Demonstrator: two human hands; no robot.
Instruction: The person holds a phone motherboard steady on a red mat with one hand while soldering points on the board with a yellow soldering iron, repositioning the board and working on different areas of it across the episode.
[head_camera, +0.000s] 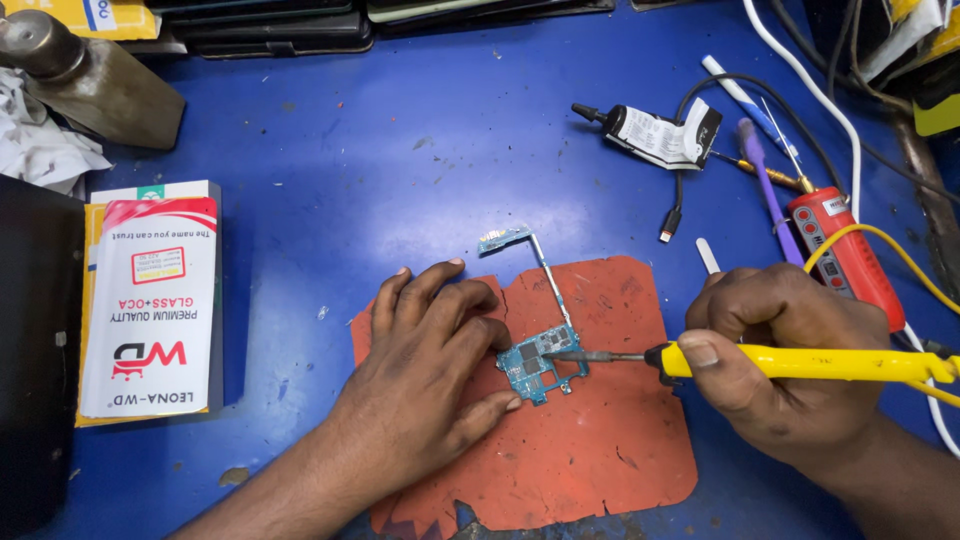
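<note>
Head view: a small blue circuit board (541, 364) lies on a worn red mat (590, 440) on the blue bench (400, 150), the mat keeping the board off the bench surface. A thin metal strip with a connector (520, 245) runs from the board toward the far side.

The left hand (430, 370) lies flat on the mat, fingers spread, thumb and forefinger tips touching the board's left edge. It grasps nothing; it appears to pin the board so it does not slide under the tool.

The right hand (775, 355) is closed around the yellow handle of a soldering iron (800, 362), held low and nearly level, so the tip reaches the top face of the board from the right. The hand rests near the mat's right edge, which steadies the tip.

Far right lie a red tool (850, 255), a purple tool (765, 180), a glue tube (660, 135) and cables (800, 70). At left lies a flat white-and-red packet (150, 310).
</note>
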